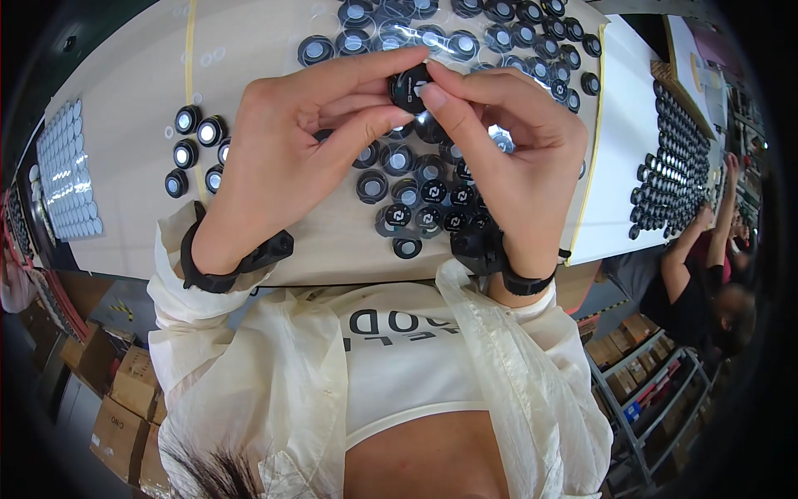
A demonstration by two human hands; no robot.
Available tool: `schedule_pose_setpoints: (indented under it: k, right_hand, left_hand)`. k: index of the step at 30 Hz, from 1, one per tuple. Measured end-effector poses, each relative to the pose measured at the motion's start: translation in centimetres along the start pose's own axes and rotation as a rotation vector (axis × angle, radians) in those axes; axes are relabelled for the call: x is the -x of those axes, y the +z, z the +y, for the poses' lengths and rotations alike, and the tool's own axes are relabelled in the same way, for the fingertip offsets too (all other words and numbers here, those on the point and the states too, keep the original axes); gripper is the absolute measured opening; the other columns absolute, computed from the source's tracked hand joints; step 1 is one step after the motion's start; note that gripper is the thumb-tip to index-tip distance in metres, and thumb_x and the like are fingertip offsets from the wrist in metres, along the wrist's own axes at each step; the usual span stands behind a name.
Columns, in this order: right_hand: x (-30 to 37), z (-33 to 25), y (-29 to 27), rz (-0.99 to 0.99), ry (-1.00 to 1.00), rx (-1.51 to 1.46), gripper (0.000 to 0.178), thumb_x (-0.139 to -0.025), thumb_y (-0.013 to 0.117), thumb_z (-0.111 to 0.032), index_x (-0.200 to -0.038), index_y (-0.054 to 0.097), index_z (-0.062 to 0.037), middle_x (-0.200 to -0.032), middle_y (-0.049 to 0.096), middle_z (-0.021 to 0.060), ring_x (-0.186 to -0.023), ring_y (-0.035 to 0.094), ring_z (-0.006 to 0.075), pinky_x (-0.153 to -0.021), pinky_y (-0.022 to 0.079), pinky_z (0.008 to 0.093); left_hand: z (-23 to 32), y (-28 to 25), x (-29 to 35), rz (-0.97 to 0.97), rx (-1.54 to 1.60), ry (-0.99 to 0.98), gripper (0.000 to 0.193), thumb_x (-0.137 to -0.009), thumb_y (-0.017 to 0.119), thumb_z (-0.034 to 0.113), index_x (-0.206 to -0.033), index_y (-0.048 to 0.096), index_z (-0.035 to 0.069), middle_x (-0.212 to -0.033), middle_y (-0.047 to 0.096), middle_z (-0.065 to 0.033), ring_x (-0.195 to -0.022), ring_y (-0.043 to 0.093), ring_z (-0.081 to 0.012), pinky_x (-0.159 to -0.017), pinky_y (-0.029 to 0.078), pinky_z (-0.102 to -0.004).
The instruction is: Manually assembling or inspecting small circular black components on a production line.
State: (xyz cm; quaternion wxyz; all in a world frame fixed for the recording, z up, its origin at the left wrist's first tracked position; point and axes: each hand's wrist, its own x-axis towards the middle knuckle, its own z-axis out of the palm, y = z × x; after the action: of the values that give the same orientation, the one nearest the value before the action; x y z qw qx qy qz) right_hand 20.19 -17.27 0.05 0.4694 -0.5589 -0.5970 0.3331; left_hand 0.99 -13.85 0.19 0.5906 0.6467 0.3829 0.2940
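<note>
Between my two hands, above the far half of the table, is a small black round cap-like piece [407,90] with light printing on its face. My left hand [287,141] grips its left edge with thumb and fingertips. The thumb and forefinger of my right hand [524,137] pinch its right side. Below and beyond my hands lie many black round pieces with pale centres [397,158]. Several nearer ones show a white mark on a black top [433,191]. Part of this group is hidden behind my hands and wrists.
A smaller cluster of black round pieces [184,153] sits left of my left hand. At the far left lies a sheet of pale round discs [71,179]. Rows of similar black pieces [665,175] cover a white table at right, beside another person's arm [686,241]. Cardboard boxes [125,424] stand lower left.
</note>
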Motion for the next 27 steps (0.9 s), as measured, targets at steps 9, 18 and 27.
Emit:
schedule_pose_setpoints:
  k: [9, 18, 27]
  right_hand:
    - [0.4, 0.3, 0.9, -0.186, -0.183, 0.08, 0.067, -0.084, 0.069, -0.002, -0.146, 0.044, -0.0028, -0.114, 0.065, 0.0205, -0.097, 0.065, 0.0322, -0.087, 0.051, 0.0365]
    - [3.3, 0.3, -4.5, -0.347, -0.002, 0.645, 0.075, -0.079, 0.079, -0.028, -0.146, 0.048, -0.0153, -0.148, 0.043, 0.0182, -0.136, 0.039, 0.0421, -0.111, 0.033, 0.0504]
    - [2.3, 3.2, -5.6, -0.426, -0.037, 0.875, 0.094, -0.066, 0.08, -0.054, -0.149, 0.043, -0.0304, -0.16, 0.027, 0.0162, -0.144, 0.024, 0.0478, -0.114, 0.025, 0.0575]
  left_hand:
    - [-0.2, -2.8, -4.0, 0.039, -0.196, 0.189, 0.036, -0.091, 0.064, -0.003, -0.127, 0.06, 0.0, -0.123, 0.065, -0.0102, -0.106, 0.065, -0.0181, -0.095, 0.051, -0.0315]
    - [-2.2, -10.4, -16.1, 0.139, -1.015, 0.205, 0.036, -0.086, 0.067, 0.012, -0.118, 0.065, -0.003, -0.098, 0.07, -0.0194, -0.09, 0.067, -0.0296, -0.084, 0.053, -0.0371]
    - [-0.1, 0.5, -0.2, -0.341, -0.782, 0.585, 0.034, -0.084, 0.062, 0.004, -0.118, 0.064, 0.004, -0.116, 0.064, -0.0108, -0.098, 0.065, -0.0238, -0.085, 0.054, -0.0368]
